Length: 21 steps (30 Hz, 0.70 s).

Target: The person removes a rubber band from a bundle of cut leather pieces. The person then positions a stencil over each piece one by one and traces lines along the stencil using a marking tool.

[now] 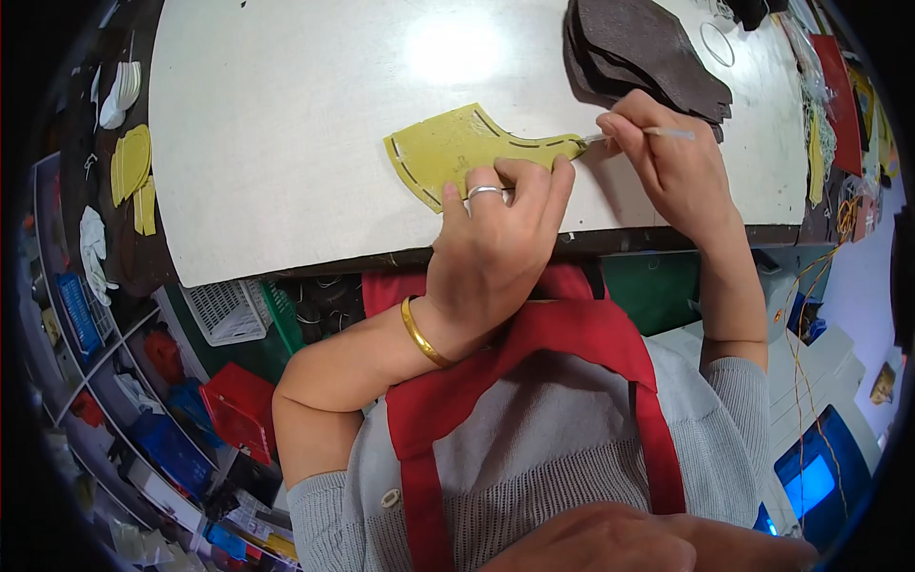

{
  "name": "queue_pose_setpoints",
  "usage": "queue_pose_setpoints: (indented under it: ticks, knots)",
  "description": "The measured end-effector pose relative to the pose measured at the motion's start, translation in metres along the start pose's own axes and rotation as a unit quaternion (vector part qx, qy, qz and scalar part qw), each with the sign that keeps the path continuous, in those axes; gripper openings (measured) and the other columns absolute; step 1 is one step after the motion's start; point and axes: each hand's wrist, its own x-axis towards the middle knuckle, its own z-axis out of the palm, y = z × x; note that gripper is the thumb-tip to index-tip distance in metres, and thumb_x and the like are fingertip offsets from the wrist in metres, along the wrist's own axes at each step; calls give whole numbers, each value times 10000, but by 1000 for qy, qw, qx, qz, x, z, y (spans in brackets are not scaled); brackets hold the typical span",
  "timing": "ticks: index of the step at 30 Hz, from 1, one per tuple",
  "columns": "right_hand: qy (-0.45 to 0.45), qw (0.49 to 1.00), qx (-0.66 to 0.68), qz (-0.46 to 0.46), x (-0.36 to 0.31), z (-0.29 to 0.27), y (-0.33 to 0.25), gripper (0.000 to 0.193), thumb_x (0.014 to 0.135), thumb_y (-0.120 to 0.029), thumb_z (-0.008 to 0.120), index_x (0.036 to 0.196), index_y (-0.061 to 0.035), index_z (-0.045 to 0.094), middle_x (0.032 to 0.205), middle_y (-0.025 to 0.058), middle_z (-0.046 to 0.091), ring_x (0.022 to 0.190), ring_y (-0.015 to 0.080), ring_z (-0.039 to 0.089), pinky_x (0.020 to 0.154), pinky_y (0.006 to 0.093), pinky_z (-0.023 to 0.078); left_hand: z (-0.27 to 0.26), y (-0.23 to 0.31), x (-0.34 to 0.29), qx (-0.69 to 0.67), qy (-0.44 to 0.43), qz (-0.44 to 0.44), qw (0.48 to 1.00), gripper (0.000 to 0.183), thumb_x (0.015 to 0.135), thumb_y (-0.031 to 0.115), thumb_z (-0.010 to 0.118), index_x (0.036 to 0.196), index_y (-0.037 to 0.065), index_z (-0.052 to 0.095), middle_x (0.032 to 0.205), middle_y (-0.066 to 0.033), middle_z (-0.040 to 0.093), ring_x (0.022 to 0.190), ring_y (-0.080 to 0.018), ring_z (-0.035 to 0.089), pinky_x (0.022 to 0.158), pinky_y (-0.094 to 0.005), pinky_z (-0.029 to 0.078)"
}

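Observation:
A yellow pattern template (434,148) with narrow slots along its edges lies flat on the white tabletop. Dark material shows through several slots and at its narrow right end. My left hand (500,214) presses on the template's near edge, fingers stretched out and a little apart. In a pinch, my right hand (672,162) holds a thin pale pen (670,132), whose tip touches or almost touches the narrow right end. Just beyond the right hand sits a stack of dark brown leather-like pieces (643,48).
The white tabletop (286,143) spreads out before me. More yellow templates (131,164) lie along its left side. A clear ring (717,44) rests at the far right, near tangled threads (815,105). Below the left edge are a white basket (224,313) and a red bin (238,405).

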Motion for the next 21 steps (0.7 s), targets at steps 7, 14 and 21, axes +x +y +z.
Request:
queue_pose_setpoints:
  ticks: [7,14,21]
  knots:
    - [91,989,118,-16,15,7,-20,218,993,-221,624,939,-10,640,696,116,630,657,397,654,610,440,519,-1,-7,2,1,29,9,1000,377,861,160,617,1228,179,704,909,-26,586,697,-197,527,553,-281,475]
    - [-200,974,-35,99,48,16,-49,270,926,-293,639,942,-30,696,889,206,722,877,372,704,723,481,551,7,-22,-12,-69,96,-11,993,241,791,109,666,1031,103,696,817,-13,574,719,-189,569,588,-297,505]
    - [0,990,26,136,15,-60,-1,269,881,-313,674,996,-84,756,918,140,736,864,367,696,757,460,545,-10,-40,50,-164,195,254,933,151,774,109,689,923,85,674,957,-71,636,1016,-261,673,887,-395,581]
